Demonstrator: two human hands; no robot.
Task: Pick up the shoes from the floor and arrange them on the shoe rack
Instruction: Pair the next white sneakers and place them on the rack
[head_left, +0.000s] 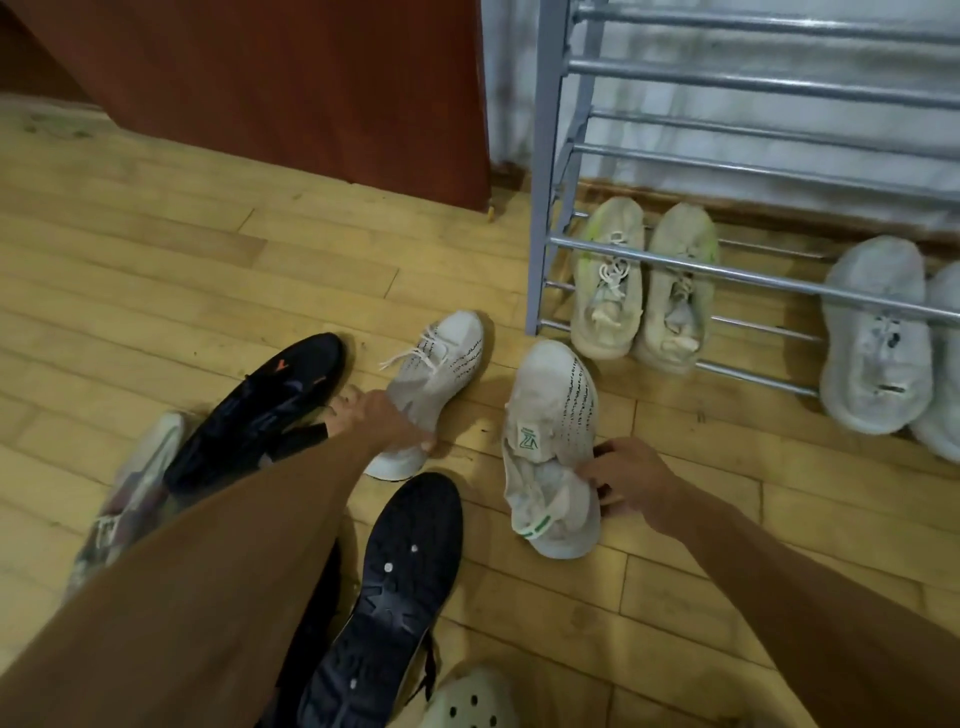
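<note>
Two white knit sneakers with black dotted stripes lie on the wooden floor. My left hand (382, 415) grips the heel of the left white sneaker (447, 358). My right hand (631, 483) holds the heel side of the right white sneaker (556, 415), which has a green tag. The grey metal shoe rack (545, 171) stands at the upper right. On its lowest bars sit a cream pair (644, 280) and a pale grey pair (878, 338).
A black shoe (265, 410) lies left of my left hand. Another black shoe (395, 587) lies sole up near the bottom. A patterned shoe (130, 499) is partly under my left arm. A pale green clog (472, 701) is at the bottom edge. A red-brown cabinet (311, 88) stands behind.
</note>
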